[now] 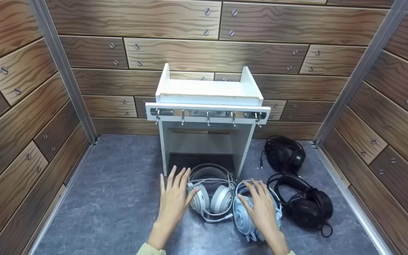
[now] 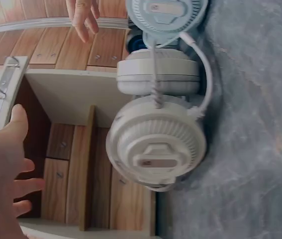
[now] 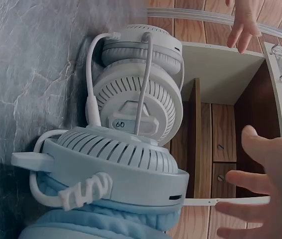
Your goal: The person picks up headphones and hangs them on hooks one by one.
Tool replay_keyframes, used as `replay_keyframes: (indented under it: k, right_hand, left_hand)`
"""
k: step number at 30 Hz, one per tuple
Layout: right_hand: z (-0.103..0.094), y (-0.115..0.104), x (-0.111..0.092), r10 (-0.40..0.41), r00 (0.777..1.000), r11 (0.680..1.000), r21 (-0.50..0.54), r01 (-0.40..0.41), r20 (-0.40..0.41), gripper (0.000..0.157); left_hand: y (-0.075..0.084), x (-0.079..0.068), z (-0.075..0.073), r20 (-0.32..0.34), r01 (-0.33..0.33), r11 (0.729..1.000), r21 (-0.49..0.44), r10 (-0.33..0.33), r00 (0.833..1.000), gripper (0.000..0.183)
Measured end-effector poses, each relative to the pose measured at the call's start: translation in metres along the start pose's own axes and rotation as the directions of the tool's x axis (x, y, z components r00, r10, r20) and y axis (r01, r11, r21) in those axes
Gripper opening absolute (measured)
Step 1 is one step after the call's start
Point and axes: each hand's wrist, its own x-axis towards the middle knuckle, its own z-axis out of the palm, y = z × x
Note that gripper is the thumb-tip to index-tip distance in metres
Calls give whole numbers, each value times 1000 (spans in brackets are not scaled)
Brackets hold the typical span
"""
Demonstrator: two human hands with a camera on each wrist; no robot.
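White headphones (image 1: 222,199) with their cable wound about them lie in front of a small white shelf unit. My left hand (image 1: 172,198) is over their left side, fingers spread and straight. In the left wrist view that hand stays apart from the white ear cup (image 2: 155,144). Light blue headphones (image 1: 243,217) lie just right of the white pair. Over them hovers my right hand (image 1: 262,209), fingers loosely extended and holding nothing. The right wrist view shows a gap between that hand and the blue ear cup (image 3: 116,157).
The white shelf unit (image 1: 207,90) stands at the back, with a rail of several metal hooks (image 1: 208,118) across its front. Black headphones (image 1: 308,209) lie at the right, and another black pair (image 1: 284,154) behind them. Wood-patterned walls (image 1: 175,53) enclose the grey marbled surface (image 1: 115,198).
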Motion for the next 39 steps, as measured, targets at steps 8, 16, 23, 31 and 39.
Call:
replay_keyframes:
  k: [8,16,23,31,39]
  right_hand:
    - [3,-8,6,-23,982,993,107,44,-187,19]
    - [22,-23,6,59,989,989,146,-39,-135,28]
    - [41,-33,4,154,986,984,98,-147,-66,39]
    - [57,-37,3,221,975,974,39,-222,35,51]
    - [66,-45,4,234,968,971,17,-237,92,62]
  left_hand:
    - [-1,30,-21,-154,-75,995,-69,64,986,19]
    - [2,75,-50,-229,-91,993,-73,72,971,12]
    - [6,115,-71,-255,-99,991,-95,72,964,15]
    - [11,162,-90,-301,-136,982,-131,91,949,19]
    - [8,199,-94,-276,-120,991,-66,98,956,40]
